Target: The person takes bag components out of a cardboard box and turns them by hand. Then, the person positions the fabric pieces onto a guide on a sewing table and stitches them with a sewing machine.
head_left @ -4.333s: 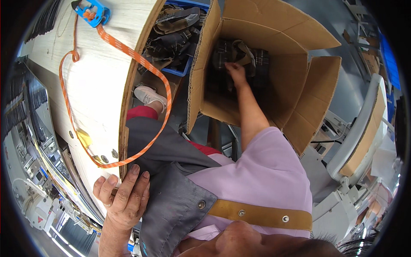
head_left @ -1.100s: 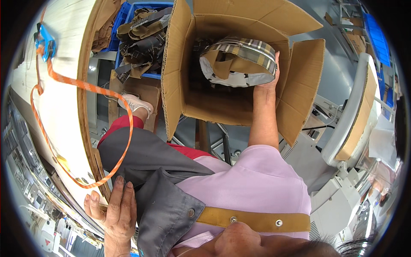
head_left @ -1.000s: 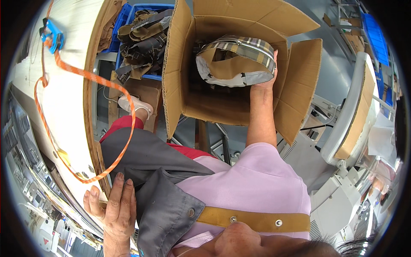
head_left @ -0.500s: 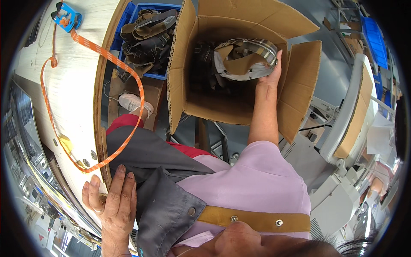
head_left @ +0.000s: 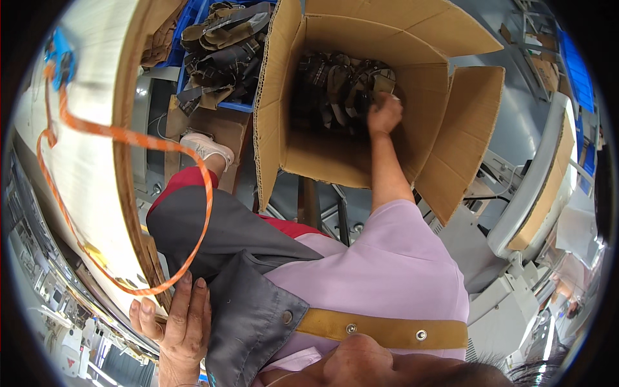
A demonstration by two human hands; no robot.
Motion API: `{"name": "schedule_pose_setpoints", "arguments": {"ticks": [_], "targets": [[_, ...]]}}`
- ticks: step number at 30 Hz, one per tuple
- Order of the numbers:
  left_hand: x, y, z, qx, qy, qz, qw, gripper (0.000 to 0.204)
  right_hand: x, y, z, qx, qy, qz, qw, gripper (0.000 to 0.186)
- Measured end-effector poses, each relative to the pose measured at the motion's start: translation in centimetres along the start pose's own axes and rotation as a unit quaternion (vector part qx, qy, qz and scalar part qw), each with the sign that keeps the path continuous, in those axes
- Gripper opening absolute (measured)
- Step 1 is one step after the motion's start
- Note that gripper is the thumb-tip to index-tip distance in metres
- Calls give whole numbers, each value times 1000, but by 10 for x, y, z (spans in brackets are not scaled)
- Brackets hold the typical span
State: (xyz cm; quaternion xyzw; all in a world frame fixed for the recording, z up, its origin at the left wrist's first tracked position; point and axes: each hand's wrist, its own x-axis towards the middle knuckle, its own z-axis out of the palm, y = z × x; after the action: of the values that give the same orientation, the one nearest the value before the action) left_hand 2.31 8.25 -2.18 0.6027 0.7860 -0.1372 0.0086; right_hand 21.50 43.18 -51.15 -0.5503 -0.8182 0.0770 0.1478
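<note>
Inside an open cardboard box (head_left: pixel 361 161) lies a pile of plaid and dark fabric bands (head_left: pixel 338 87), some bent into loops with tan and grey insides. My right hand (head_left: pixel 385 113) reaches down into the box at the right side of this pile. Its fingers are curled and slightly blurred, close against a light-coloured band; whatever they grip is hidden. At the lower left, my left hand (head_left: pixel 184 326) rests by the table edge with fingers stretched out and nothing in it. An orange cord (head_left: pixel 209 206) loops just above that hand, running from a blue clip (head_left: pixel 60 58) on the table.
A blue crate (head_left: pixel 235 105) full of similar bands stands left of the box. The pale tabletop (head_left: pixel 90 122) with its wooden edge runs along the left. Box flaps (head_left: pixel 467 129) stick out to the right, near grey-white equipment (head_left: pixel 529 187). My shoe (head_left: pixel 207 147) is below the crate.
My right hand has gone deeper into the box; the looped plaid band it held up is now down among the pile. The view has shifted, with the cord lower in it. My left hand stays by the table.
</note>
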Motion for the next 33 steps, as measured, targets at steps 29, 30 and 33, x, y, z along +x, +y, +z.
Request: {"name": "schedule_pose_setpoints", "arguments": {"ticks": [29, 30, 33], "targets": [[4, -1, 0, 8, 3, 14, 1000, 23, 4, -60, -20, 80, -197, -240, 947, 14], [4, -2, -1, 8, 6, 14, 1000, 23, 10, -63, -43, 103, -184, -255, 944, 12], [2, -1, 2, -4, 24, -8, 1000, 23, 18, -76, -108, 140, -145, -306, 931, 12]]}}
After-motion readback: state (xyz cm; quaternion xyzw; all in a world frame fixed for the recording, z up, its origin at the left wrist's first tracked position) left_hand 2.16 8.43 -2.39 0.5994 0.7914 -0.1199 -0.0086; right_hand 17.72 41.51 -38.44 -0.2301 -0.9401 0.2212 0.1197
